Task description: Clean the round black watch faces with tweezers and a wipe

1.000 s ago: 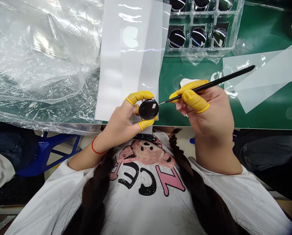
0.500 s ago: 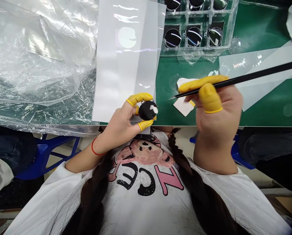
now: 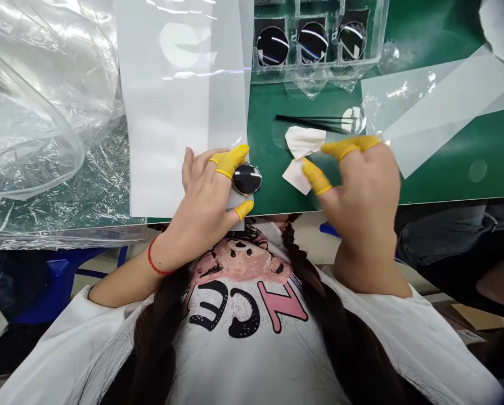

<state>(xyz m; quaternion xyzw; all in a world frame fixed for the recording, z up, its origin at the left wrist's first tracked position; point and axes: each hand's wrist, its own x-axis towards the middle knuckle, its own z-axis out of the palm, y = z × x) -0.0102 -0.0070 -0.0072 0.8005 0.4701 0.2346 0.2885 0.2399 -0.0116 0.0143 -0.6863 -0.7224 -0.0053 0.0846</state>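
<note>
A green work surface (image 3: 454,183) fills the upper part of the view, its front edge running just past the person's chest. Crumpled clear plastic sheeting (image 3: 45,112) covers its left side, and a large translucent white sheet (image 3: 171,112) lies beside that, running toward the front edge. Farther back stands a clear plastic tray (image 3: 319,70) with square cells, and dark round lenses (image 3: 273,46) sit in its front row. Long strips of translucent film (image 3: 446,95) lie at the right.

The person wears a white printed T-shirt (image 3: 243,349), with two long dark braids (image 3: 151,343) hanging down the front and a red string (image 3: 154,261) around the left wrist.

The left hand (image 3: 205,197) is closed on a round dark lens (image 3: 247,179), pinching its rim between yellow finger cots (image 3: 230,161). The lens is held face up at the right edge of the white sheet, near the front of the surface.

The right hand (image 3: 361,208) is open and grasps nothing, its fingers spread above the surface. Its yellow-capped fingertips (image 3: 315,177) are just beside a folded white wipe (image 3: 303,140). Behind the wipe lies a thin black pointed stick (image 3: 306,119), slightly blurred, near a small clear round disc (image 3: 353,120).
</note>
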